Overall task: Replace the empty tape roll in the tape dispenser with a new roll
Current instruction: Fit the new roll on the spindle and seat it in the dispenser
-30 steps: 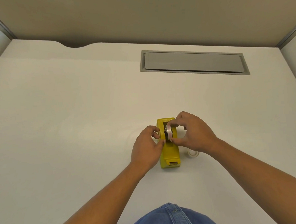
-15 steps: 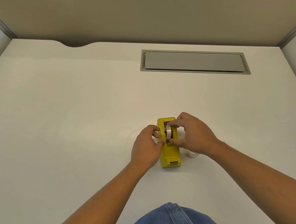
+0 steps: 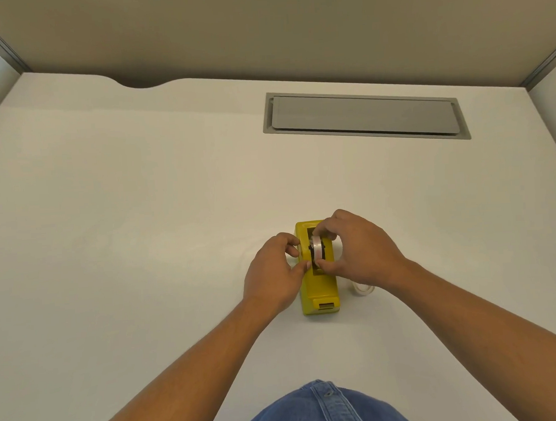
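A yellow tape dispenser (image 3: 320, 288) stands on the white desk (image 3: 141, 217), its cutter end toward me. A clear tape roll (image 3: 317, 251) on a black hub sits upright in the dispenser's slot. My right hand (image 3: 359, 251) pinches this roll from the right, thumb at its near side and fingers over its far side. My left hand (image 3: 273, 275) rests against the dispenser's left wall, fingertips at the slot's edge. A second, thin pale ring (image 3: 363, 289), apparently the empty roll, lies on the desk right of the dispenser, partly hidden by my right wrist.
A grey cable hatch (image 3: 365, 115) is set into the desk at the back right. Partition walls (image 3: 260, 27) close off the back and both sides. Blue denim (image 3: 322, 410) shows at the bottom edge.
Almost nothing has moved. Both hands stay at the dispenser with the roll in the slot; the roll looks slightly lower in it.
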A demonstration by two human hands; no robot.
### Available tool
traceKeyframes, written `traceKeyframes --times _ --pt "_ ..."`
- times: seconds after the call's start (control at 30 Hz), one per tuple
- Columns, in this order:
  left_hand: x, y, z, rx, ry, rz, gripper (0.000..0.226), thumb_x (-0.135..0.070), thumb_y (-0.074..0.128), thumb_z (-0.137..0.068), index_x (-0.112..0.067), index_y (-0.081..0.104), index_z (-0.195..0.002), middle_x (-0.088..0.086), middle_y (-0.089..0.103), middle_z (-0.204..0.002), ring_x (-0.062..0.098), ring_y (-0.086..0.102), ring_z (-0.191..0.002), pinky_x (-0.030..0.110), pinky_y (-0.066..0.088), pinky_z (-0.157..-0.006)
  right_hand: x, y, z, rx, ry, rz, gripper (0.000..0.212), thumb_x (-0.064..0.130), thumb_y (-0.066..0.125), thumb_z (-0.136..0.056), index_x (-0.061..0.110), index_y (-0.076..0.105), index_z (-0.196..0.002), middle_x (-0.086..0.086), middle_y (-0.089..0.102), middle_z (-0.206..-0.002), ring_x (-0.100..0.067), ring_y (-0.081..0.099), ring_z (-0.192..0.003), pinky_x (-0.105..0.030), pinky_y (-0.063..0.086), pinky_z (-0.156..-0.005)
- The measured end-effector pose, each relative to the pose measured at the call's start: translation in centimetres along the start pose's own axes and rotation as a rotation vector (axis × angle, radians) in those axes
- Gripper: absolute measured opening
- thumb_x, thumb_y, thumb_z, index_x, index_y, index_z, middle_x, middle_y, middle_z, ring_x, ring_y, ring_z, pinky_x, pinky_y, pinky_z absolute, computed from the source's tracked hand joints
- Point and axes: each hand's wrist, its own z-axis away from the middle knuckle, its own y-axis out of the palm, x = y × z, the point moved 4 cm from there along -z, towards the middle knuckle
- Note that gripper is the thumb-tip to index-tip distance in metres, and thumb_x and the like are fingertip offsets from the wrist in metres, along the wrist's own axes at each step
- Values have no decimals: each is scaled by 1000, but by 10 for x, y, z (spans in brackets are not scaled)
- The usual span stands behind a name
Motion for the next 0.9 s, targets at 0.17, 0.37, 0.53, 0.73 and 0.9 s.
traceKeyframes --times 0.17,0.37,0.53,0.73,0.9 --pt "1 -1 -1 3 2 -15 35 -32 75 -79 -35 53 -106 -18 56 -93 11 57 -74 20 42 -62 -1 0 0 35 21 -23 50 48 76 -61 36 55 -104 13 51 -96 -8 54 -82 -28 49 -63" --pt "1 -1 -2 7 -1 -19 35 -30 75 -79 -34 54 -106 -16 59 -96 12 58 -76 26 48 -67 -8 5 11 35 119 -275 66 39 86 -58 35 48 -111 13 52 -96 -6 57 -79 -21 48 -61" --pt "0 -4 -1 12 10 0 32 -24 74 -80 -31 58 -108 -14 61 -98 10 61 -73 32 52 -70 -13 13 23 9 226 -471 56 16 80 -64 32 49 -108 10 57 -95 -10 63 -73 -18 55 -58" --pt "-2 -3 0 -1 30 3 37 -23 70 -83 -26 57 -118 -12 60 -100 9 62 -81 30 52 -75 -11 17 32 -61 271 -540 48 4 71 -68 30 51 -104 7 60 -89 -11 63 -70 -15 53 -56" --pt "0 -2 3 -8 31 -11 39 -26 69 -85 -27 56 -122 -14 58 -101 8 61 -84 26 50 -74 -10 15 33 -58 286 -522 44 8 70 -71 27 51 -105 5 60 -92 -10 63 -72 -15 52 -57"
